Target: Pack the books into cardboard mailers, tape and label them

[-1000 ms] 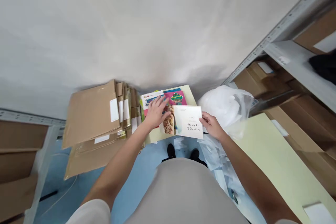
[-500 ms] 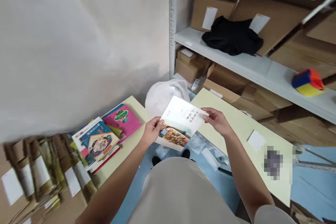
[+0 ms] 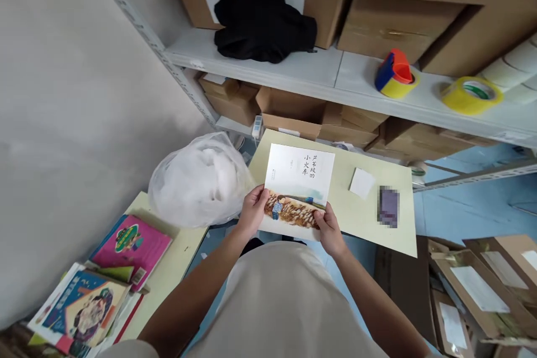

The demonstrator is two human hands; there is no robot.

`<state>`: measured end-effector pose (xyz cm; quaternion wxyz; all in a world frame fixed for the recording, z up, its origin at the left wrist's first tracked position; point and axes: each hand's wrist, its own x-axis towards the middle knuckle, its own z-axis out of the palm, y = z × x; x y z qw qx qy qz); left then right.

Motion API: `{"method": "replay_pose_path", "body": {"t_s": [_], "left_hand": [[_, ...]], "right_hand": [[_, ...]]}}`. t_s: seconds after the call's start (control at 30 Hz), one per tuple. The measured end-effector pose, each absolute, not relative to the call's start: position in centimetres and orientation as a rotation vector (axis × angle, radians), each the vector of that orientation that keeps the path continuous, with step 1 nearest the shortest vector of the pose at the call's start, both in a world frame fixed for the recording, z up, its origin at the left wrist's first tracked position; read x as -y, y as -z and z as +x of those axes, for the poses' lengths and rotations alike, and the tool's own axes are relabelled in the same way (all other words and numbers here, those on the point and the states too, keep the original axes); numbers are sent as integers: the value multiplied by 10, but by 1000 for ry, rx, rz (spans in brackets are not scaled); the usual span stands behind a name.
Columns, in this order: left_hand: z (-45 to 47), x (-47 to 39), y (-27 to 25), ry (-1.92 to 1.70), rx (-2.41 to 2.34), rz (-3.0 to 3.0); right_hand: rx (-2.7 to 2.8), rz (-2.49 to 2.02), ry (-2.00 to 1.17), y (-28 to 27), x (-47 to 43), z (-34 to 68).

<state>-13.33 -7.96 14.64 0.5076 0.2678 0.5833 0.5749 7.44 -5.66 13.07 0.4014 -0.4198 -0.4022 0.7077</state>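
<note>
A thin picture book (image 3: 296, 173) with a white cover, dark lettering and a painted brown scene is held up in front of me. My left hand (image 3: 253, 210) grips its lower left edge, thumb on the cover. On the lower right edge, my right hand (image 3: 330, 228) is closed in the same way. The cover faces me, nearly upright in view. Behind the book lies the pale yellow table (image 3: 386, 235), with a white square paper (image 3: 362, 182) and a blurred-out dark object (image 3: 388, 207) on it.
A pile of children's books (image 3: 88, 307) lies on the left table. A plastic bag of white stuff (image 3: 199, 179) stands beside it. The shelf (image 3: 327, 75) holds black cloth (image 3: 266, 25), a tape dispenser (image 3: 396, 75) and a yellow tape roll (image 3: 472, 95). Cardboard boxes (image 3: 474, 288) sit at lower right.
My view has swung right, toward the table and shelf. The book has turned from slanted to nearly straight, and my right hand has shifted from its upper right edge to its lower right.
</note>
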Motion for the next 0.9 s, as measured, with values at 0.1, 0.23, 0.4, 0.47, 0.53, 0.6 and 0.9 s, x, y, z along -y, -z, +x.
{"method": "replay_pose_path", "body": {"t_s": [0.1,0.23,0.4,0.47,0.53,0.6,0.9], "left_hand": [[-128,61,-147,-1233,-1340,770],[-130,42,-140,-1190,-1441,743],[-140,25,-124,-1040,-1415,748],[-145,19,-120,-1031,-1425,763],[-151,13,-117,-1020,-1404,763],[-157,5,-114,-1007,-1364,742],[-163,-22,-100,-939,-1258,703]], "right_hand": [[937,-1099,-1735,-125,39,94],[939,-1144,-1670,-120,24,106],[865,-1215,-1629,-110,21,98],[834,-1261,-1594,-108,18,93],[829,-1301,-1552,-108,11,88],[861,-1336,-1503,-111,3,85],[899,-1426,-1415,-129,-13,78]]}}
